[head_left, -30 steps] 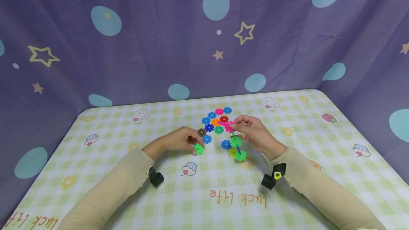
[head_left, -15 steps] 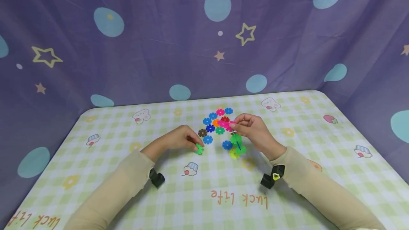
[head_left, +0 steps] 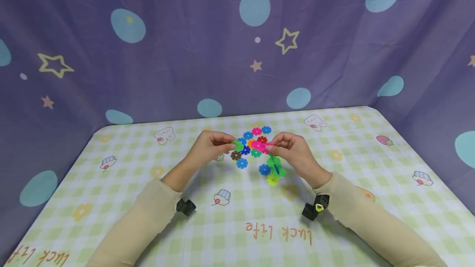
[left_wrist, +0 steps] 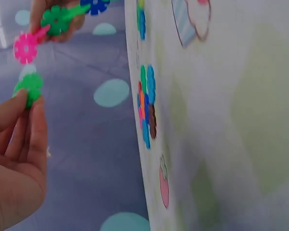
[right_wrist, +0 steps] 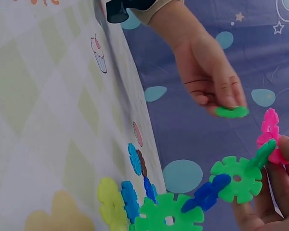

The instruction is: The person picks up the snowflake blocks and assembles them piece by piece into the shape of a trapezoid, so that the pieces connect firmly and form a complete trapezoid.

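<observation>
Fingertips of our left hand point(head_left: 208, 146) pinch a single green plastic snowflake disc point(head_left: 237, 146), holding it raised above the table, just beside the pink disc at the top of the piece in our other hand. In the left wrist view the same green disc point(left_wrist: 29, 86) sits between thumb and forefinger, with a small gap to the pink one.

Our right hand point(head_left: 297, 155) grips a chain of interlocked plastic discs point(head_left: 273, 164): a pink disc point(head_left: 258, 145) pinched at the top between thumb and forefinger, then green and blue discs slotted together below it. Its lowest green disc reaches down to the loose discs on the table; we cannot tell whether it touches them. In the right wrist view the chain point(right_wrist: 231, 185) hangs from the curled fingers.

Below and between the hands, a cluster of loose flat discs point(head_left: 254, 141) in blue, red, orange, pink, brown and green lies on the table point(head_left: 334, 201), which wears a green-and-white checked cloth with cartoon prints. A yellow-green disc point(head_left: 272, 179) and a blue disc point(head_left: 264, 169) lie nearer us. Behind hangs a purple curtain with stars and blue ovals point(head_left: 148, 52)
</observation>
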`<state>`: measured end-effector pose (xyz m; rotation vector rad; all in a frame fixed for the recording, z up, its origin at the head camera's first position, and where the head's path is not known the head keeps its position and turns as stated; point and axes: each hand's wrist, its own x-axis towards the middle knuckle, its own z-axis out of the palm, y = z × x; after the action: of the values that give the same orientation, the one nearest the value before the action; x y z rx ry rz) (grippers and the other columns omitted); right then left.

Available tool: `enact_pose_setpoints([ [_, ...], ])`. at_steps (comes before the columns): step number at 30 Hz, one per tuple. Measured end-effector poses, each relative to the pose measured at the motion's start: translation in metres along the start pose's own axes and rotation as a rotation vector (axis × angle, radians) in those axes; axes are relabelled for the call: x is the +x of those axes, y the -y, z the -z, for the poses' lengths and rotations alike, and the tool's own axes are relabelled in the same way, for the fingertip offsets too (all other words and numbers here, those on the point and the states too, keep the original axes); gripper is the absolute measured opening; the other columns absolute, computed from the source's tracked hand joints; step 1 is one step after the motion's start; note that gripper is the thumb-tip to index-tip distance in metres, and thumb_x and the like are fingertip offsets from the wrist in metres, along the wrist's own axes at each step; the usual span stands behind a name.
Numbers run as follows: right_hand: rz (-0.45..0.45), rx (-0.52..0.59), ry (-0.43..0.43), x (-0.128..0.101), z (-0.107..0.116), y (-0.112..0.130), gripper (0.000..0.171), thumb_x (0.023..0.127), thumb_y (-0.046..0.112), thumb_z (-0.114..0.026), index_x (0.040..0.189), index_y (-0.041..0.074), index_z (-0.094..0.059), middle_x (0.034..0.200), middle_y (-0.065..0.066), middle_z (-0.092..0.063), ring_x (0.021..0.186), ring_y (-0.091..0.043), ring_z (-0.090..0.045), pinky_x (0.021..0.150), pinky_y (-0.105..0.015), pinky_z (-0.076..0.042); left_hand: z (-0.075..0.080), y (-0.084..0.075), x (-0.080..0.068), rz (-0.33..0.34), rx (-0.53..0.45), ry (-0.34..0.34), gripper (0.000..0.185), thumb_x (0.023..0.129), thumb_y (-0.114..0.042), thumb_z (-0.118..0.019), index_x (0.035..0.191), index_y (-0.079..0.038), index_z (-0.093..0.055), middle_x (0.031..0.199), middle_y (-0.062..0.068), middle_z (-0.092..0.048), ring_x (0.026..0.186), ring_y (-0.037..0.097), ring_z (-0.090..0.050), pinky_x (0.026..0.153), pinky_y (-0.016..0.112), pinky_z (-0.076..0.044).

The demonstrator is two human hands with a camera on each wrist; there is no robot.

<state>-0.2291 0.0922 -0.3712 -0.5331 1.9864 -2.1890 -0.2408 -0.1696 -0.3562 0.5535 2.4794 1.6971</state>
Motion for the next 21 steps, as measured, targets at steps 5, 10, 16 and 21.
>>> enact_pose_setpoints([
  [5,0.027,-0.047,-0.003,-0.001,-0.003,0.000,0.009,0.084,0.004,-0.069,0.083,0.005,-0.060,0.075,0.003,-0.069,0.074,-0.015,-0.065,0.075,-0.028,-0.054,-0.010,-0.011,-0.005,-0.057,-0.035,-0.062,0.019,0.086,-0.011,-0.070,0.101,0.001,-0.072,0.088,0.012,-0.072,0.073,0.015,-0.066,0.065,0.026,-0.055],
  [10,0.061,-0.069,-0.005,0.000,-0.005,0.002,0.009,0.084,0.004,-0.070,0.083,0.003,-0.061,0.075,0.003,-0.069,0.075,-0.014,-0.065,0.075,-0.028,-0.054,-0.014,-0.018,-0.007,-0.088,-0.052,-0.091,0.018,0.085,-0.010,-0.070,0.099,0.002,-0.072,0.087,0.013,-0.072,0.072,0.012,-0.067,0.065,0.026,-0.055],
  [16,0.064,-0.084,-0.011,-0.001,-0.004,0.003,0.010,0.084,0.005,-0.070,0.083,0.002,-0.060,0.075,0.003,-0.068,0.075,-0.013,-0.064,0.075,-0.028,-0.054,-0.018,-0.020,-0.007,-0.117,-0.058,-0.078,0.018,0.086,-0.009,-0.069,0.099,0.002,-0.072,0.088,0.013,-0.072,0.071,0.012,-0.067,0.064,0.028,-0.055],
  [21,0.064,-0.100,-0.018,-0.001,-0.003,0.003,0.011,0.084,0.006,-0.070,0.084,0.002,-0.060,0.075,0.003,-0.069,0.075,-0.014,-0.064,0.075,-0.030,-0.053,-0.020,-0.021,-0.006,-0.139,-0.056,-0.105,0.017,0.085,-0.009,-0.069,0.099,0.002,-0.072,0.089,0.013,-0.072,0.071,0.016,-0.067,0.064,0.028,-0.056],
])
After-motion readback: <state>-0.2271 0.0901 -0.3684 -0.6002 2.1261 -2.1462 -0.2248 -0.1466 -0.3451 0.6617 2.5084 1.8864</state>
